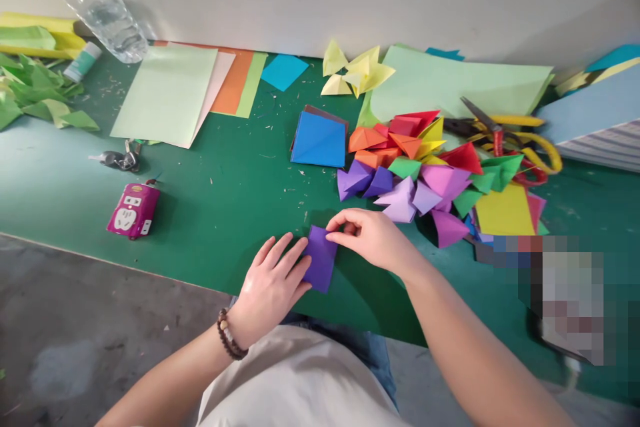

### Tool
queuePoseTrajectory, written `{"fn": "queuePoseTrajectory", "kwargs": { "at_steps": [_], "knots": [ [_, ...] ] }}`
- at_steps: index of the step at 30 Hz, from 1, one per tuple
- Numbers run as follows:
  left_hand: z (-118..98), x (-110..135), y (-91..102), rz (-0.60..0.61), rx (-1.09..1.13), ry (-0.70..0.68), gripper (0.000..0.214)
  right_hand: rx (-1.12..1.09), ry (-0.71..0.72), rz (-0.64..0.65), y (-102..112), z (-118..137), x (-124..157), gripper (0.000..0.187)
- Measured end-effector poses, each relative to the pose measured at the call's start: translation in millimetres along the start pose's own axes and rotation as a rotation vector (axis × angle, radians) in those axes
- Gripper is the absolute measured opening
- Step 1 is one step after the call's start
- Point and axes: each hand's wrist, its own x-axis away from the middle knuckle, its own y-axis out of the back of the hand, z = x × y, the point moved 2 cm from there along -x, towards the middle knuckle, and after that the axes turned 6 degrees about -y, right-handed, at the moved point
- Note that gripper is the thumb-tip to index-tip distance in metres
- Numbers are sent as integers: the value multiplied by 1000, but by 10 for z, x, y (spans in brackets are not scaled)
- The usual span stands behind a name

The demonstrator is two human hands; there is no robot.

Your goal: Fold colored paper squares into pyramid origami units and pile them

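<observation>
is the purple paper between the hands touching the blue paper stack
Apart: the head view shows green tabletop between the purple paper and the blue paper stack.

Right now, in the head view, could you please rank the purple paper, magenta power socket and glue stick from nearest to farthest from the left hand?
1. Purple paper: right side, touching the left hand.
2. Magenta power socket: out to the left.
3. Glue stick: far back left, near the water bottle.

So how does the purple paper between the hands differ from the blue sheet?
The purple paper is a narrow rectangle; the blue sheet is closer to square. The left hand and right hand touch the purple paper; neither touches the blue sheet. Both are solid-coloured paper.
</observation>
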Motion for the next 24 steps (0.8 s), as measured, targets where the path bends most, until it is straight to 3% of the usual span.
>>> {"fn": "queuePoseTrajectory", "kwargs": {
  "at_steps": [5, 16, 24],
  "knots": [
    [-29, 10, -39, 1, -26, -15, 33, -15, -34, 13, -27, -28, -17, 15],
    [-58, 4, -2, 5, -29, -7, 27, 284, -30, -10, -23, 175, -14, 5],
    [-28, -17, 0, 35, -32, -37, 25, 329, 3, -44, -50, 172, -17, 4]
  ]
}}
